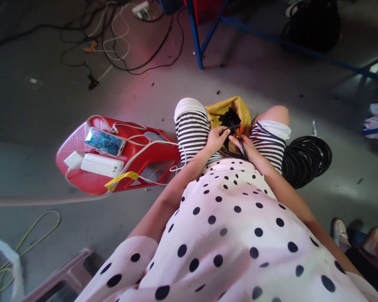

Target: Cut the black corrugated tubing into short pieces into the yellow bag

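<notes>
Two hands, both low between the knees. The left hand (pixel 216 140) is curled closed around a black cable (pixel 231 131). The right hand (pixel 245 147) pinches the black cable too, fingers narrow; it is unclear whether they hold one strand or several. The cable sits over the lap, just above one yellow bag (pixel 241 110) wedged between the two striped knees. One clump of black pieces (pixel 229 116) sits in the bag mouth, too tangled to count. One black coil (pixel 307 161) lies on the floor (pixel 271 75), beside the right knee. One red stool (pixel 154 157) lies to the left, carrying one phone (pixel 103 141), one white power bank (pixel 102 165) and one small white plug (pixel 73 159), with white leads attached. One strip of yellow tape (pixel 121 180) sits on the stool edge. One blue frame (pixel 195 40) stands far back.
</notes>
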Action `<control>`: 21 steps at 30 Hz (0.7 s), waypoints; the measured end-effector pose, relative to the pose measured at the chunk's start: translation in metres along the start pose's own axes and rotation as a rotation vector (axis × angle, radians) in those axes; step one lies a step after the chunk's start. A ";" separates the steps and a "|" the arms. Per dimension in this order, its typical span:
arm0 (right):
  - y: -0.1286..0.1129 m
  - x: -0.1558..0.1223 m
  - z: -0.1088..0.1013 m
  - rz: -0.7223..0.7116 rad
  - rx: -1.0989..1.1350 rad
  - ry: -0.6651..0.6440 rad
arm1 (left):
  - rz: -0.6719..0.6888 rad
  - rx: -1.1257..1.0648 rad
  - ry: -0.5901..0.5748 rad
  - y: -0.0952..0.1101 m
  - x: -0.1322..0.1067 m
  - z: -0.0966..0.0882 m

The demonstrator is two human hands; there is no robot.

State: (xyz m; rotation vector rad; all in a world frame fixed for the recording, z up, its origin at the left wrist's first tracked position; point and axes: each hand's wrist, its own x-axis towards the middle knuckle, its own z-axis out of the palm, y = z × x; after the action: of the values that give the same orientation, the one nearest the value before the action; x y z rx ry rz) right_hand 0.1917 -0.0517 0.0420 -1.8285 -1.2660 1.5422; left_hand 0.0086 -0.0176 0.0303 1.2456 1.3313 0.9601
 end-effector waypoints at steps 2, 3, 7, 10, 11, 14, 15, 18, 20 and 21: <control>0.002 0.000 0.001 0.001 0.006 0.003 | -0.006 0.007 0.005 0.000 0.000 0.000; 0.003 0.001 0.001 0.000 0.006 0.007 | -0.007 0.008 0.004 0.000 -0.001 0.000; 0.005 0.003 0.001 0.005 -0.010 0.016 | 0.006 -0.001 -0.017 -0.002 -0.001 0.001; 0.005 0.003 0.000 0.010 -0.037 0.006 | 0.014 0.022 -0.023 -0.005 0.001 0.000; 0.005 0.003 0.000 0.005 -0.049 0.010 | 0.016 0.032 -0.028 -0.006 0.002 0.000; 0.003 0.001 0.000 -0.026 -0.102 0.038 | 0.026 0.035 -0.056 -0.007 0.005 -0.004; 0.002 0.000 0.001 -0.038 -0.128 0.047 | 0.027 0.027 -0.063 -0.008 0.005 -0.006; -0.005 -0.002 0.001 -0.068 -0.238 0.081 | 0.013 -0.007 -0.059 -0.007 0.005 -0.009; -0.009 -0.002 0.000 -0.079 -0.324 0.128 | -0.001 -0.022 -0.039 -0.007 0.005 -0.011; -0.010 -0.001 0.000 -0.081 -0.355 0.148 | -0.007 -0.028 -0.031 -0.006 0.005 -0.011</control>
State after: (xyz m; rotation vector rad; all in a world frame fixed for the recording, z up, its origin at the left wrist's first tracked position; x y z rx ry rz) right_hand 0.1877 -0.0480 0.0507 -2.0312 -1.5983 1.1714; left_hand -0.0030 -0.0125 0.0249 1.2293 1.2932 0.9481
